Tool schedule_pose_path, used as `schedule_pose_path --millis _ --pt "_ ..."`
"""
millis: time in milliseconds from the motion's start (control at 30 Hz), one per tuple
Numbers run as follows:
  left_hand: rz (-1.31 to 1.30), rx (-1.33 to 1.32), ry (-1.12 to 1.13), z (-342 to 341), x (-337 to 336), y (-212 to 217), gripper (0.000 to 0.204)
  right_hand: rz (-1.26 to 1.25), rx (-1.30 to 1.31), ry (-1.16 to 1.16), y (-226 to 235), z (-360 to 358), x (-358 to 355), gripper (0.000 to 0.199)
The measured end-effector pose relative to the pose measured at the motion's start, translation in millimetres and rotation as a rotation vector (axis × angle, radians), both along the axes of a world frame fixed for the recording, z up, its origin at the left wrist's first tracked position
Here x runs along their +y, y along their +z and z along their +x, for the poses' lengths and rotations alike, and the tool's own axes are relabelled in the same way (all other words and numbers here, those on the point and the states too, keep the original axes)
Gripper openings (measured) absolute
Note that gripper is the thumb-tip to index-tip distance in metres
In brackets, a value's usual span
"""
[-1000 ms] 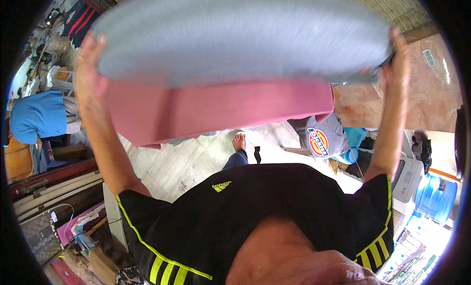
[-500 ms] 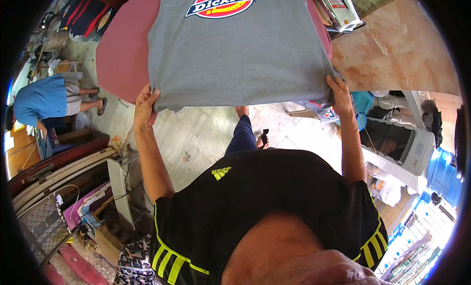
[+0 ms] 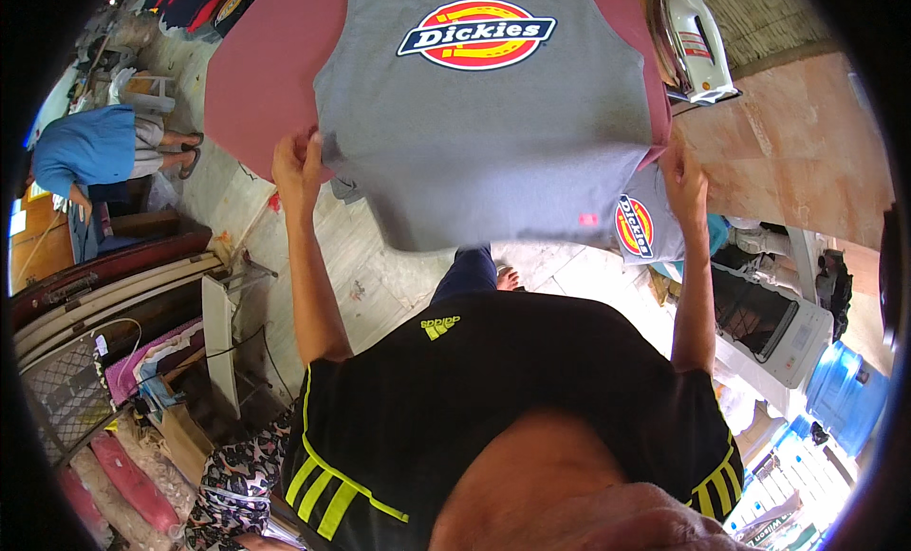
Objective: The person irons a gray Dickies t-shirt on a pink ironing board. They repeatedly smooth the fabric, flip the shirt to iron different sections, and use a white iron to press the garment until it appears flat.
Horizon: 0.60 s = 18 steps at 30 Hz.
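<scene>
A grey T-shirt (image 3: 493, 133) with a round red, yellow and blue chest print lies spread face up on a pink padded board (image 3: 261, 72); its hem hangs off the near edge. My left hand (image 3: 299, 167) pinches the shirt's left side near the hem. My right hand (image 3: 685, 176) grips the right side at the board's edge. Both arms reach up from my black shirt with yellow stripes.
A white iron (image 3: 697, 43) rests at the board's right end. Another grey printed shirt (image 3: 645, 228) lies below the board at right. A person in blue (image 3: 90, 152) bends over at left. A white machine (image 3: 778, 328) and a blue water bottle (image 3: 845, 385) stand right.
The shirt, first held up and turned over, now lies flat with the print up. My hands have slid down its sides toward the hem, and the hem has dropped over the edge.
</scene>
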<state>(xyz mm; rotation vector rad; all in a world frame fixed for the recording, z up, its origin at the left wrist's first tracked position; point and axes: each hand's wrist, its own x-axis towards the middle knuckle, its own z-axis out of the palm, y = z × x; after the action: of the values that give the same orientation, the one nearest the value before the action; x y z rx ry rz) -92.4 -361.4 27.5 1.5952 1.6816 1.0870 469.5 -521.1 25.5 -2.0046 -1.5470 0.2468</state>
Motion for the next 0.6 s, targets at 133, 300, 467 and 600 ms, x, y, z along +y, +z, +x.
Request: schedule_pose_path --millis 133,300,467,600 --pt "0.232 0.319 0.006 13.3 51.4 0.4 0.024 0.181 -0.084 0.011 6.4 -0.8 92.0 0.033" --pt "-0.009 0.279 -0.019 16.4 82.7 6.9 0.023 0.162 -0.124 0.023 1.8 9.3 150.7 0.029" --pt "-0.164 0.059 -0.062 6.4 95.3 9.1 0.019 0.036 0.019 -0.013 1.8 10.5 161.2 0.026" --pt "-0.189 0.056 -0.112 -3.7 107.2 10.1 0.017 0.074 0.12 -0.053 -2.2 17.0 164.5 0.025"
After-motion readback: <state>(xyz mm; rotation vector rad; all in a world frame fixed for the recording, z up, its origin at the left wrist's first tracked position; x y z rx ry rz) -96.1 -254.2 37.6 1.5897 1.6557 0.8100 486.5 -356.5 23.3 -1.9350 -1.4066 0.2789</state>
